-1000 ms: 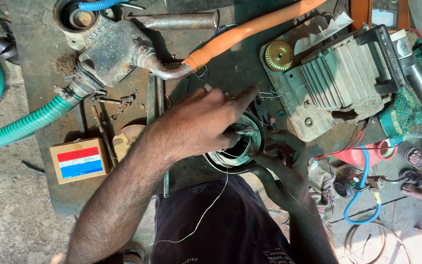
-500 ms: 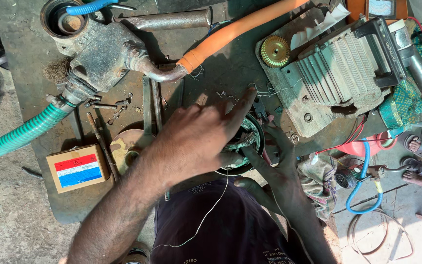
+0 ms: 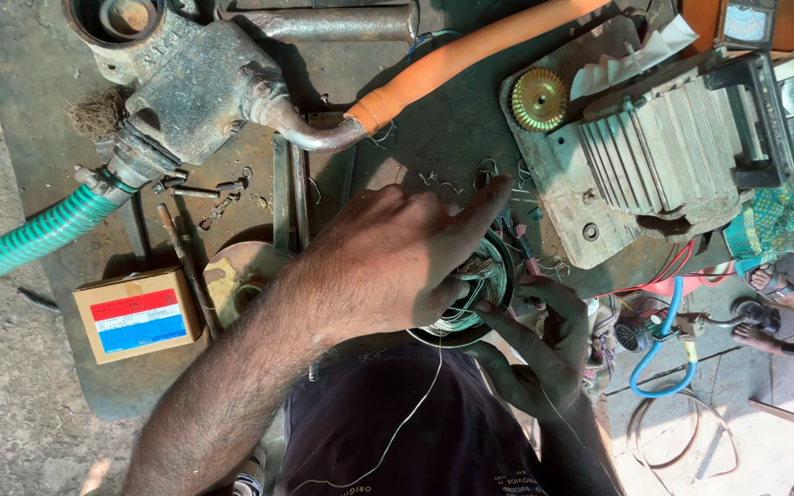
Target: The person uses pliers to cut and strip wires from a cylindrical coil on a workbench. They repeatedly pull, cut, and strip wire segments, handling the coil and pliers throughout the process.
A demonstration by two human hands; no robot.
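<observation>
My left hand lies across a round motor stator with greenish wire windings, fingers pressed onto it and the index finger stretched toward the upper right. My right hand cups the stator from below and from the right side, its fingers against the rim. A thin pale wire trails down from the windings over my dark shirt. The hands hide most of the stator.
On the dirty metal bench: a grey pump body with a green ribbed hose and an orange hose, a finned motor housing with a brass gear, a small cardboard box. Blue cable and another person's sandalled foot lie at right.
The view has shifted and closed in a little. My left hand has stayed over the stator with small finger movements. My right hand has shifted against the rim below it.
</observation>
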